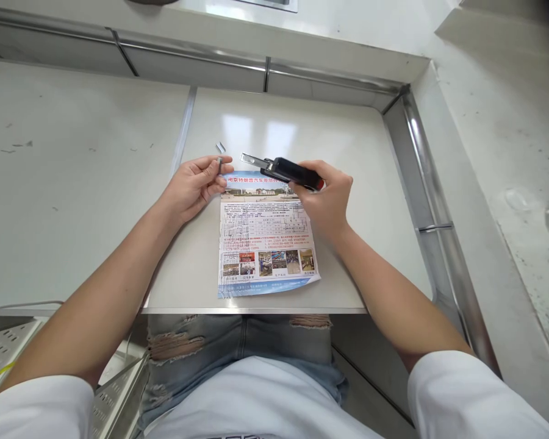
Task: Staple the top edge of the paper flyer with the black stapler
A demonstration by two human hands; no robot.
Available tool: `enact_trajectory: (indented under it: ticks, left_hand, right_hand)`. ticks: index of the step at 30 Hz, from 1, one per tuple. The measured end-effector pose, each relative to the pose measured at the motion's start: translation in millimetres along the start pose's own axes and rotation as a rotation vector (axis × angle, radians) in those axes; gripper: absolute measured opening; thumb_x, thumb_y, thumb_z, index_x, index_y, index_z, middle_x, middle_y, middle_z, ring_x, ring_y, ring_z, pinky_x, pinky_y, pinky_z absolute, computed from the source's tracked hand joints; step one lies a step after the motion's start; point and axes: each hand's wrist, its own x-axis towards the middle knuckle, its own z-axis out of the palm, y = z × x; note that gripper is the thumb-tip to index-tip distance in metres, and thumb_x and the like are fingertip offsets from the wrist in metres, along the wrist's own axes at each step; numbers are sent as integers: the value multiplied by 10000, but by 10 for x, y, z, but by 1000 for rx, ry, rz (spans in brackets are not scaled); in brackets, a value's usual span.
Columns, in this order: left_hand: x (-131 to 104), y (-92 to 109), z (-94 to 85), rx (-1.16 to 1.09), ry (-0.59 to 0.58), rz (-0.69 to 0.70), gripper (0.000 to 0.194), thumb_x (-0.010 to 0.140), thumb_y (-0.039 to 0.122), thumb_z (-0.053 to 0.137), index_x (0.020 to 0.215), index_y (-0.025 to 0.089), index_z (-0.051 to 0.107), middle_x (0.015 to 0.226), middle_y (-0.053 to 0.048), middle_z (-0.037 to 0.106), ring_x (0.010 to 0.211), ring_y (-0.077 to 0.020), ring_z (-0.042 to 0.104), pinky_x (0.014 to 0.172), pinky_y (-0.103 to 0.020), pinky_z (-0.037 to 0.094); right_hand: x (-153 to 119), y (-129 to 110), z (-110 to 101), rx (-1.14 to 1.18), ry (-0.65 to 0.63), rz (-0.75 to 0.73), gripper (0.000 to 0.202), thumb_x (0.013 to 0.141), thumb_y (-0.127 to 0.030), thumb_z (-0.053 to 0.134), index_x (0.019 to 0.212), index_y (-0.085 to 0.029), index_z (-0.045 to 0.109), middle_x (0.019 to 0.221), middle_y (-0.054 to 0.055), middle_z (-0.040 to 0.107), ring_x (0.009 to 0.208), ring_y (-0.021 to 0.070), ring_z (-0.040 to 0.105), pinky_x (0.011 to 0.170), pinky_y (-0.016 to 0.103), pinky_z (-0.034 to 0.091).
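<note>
While the sheet [274, 228] lay face up just inside the near edge of the table [338, 140], we could look straight down on it; rows of dark marks [232, 244], probably staples, ran down its left side. Our right hand [332, 198] closed around the rear of the stapler [295, 172], which likely left its front free. Our left hand [196, 186] pinched a grey strip [219, 165] between thumb and fingers, presumably because so slim a piece offered little grip.

The stapler hung above the sheet's upper right: black body, red rear end, bright metal channel pointing left; we could not tell whether it was loaded. Farther off, small metal strips [220, 147] rested on the table, within easy reach.
</note>
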Motion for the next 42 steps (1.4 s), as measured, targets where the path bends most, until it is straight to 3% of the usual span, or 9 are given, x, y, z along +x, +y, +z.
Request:
enact_trajectory:
  ticks: [3,8,11,19,22,27,33,37,42]
  left_hand:
    - [-14,14,11,13,-19,60,206,1045,338,785,1156,167,813,1000,-67,798,647,-75,705,616,-169,630]
    - [-42,-45,27,117,-131,179,357,964,527,847,1010,173,848,913,-76,800,518,-80,606,470,-212,524]
    - [-68,-82,45,233,-193,234,440,920,625,851,934,185,859,843,-87,798,498,-111,598,466,-259,501]
    - [-125,-44,83,378,-301,321,500,923,678,817,885,183,876,682,-69,750,436,-117,556,509,-294,497]
    - [-123,-37,99,383,-291,333,514,943,681,793,868,178,870,666,-67,741,409,-97,520,483,-271,466]
    - [-137,-54,114,410,-273,340,457,940,635,818,888,185,880,681,-68,755,418,-107,551,478,-272,482]
    - [-183,-48,127,456,-301,326,333,861,509,926,973,197,896,563,-27,702,462,-159,645,451,-264,511]
    - [-191,-53,139,418,-343,326,315,840,497,956,982,223,888,630,-45,752,507,-172,695,468,-266,549]
    - [-207,-37,180,361,-339,280,368,778,473,998,951,196,826,642,-42,759,520,-192,715,494,-285,592]
  right_hand:
    - [36,46,13,134,-104,117,253,825,-293,788,1067,-222,782,948,16,799,858,233,716,796,399,588]
    - [49,43,41,199,-222,128,270,754,-247,821,1022,-208,813,927,12,816,831,219,727,805,375,586]
    - [38,22,50,180,-249,100,279,761,-237,822,1040,-221,823,954,14,832,852,228,745,825,384,587]
    - [53,33,30,94,-310,29,277,817,-240,794,1094,-237,793,996,17,829,880,246,752,857,404,581]
    - [69,25,6,14,-317,-57,317,876,-337,798,1179,-252,763,1089,45,821,984,284,739,909,449,574]
    - [13,-34,28,-128,-152,-348,360,1041,-504,673,1341,-306,693,1257,87,754,1208,338,648,1036,551,503]
    - [-137,-132,177,-109,-324,-722,264,1098,-414,631,1357,-365,656,1234,26,738,1117,249,636,966,466,500]
    - [-149,-186,218,-85,-290,-677,177,1124,-267,563,1207,-354,692,1165,8,750,1042,213,643,913,429,514]
    - [-139,-224,220,9,-277,-564,183,1105,-253,587,1177,-372,706,1142,9,757,1057,225,670,949,446,551]
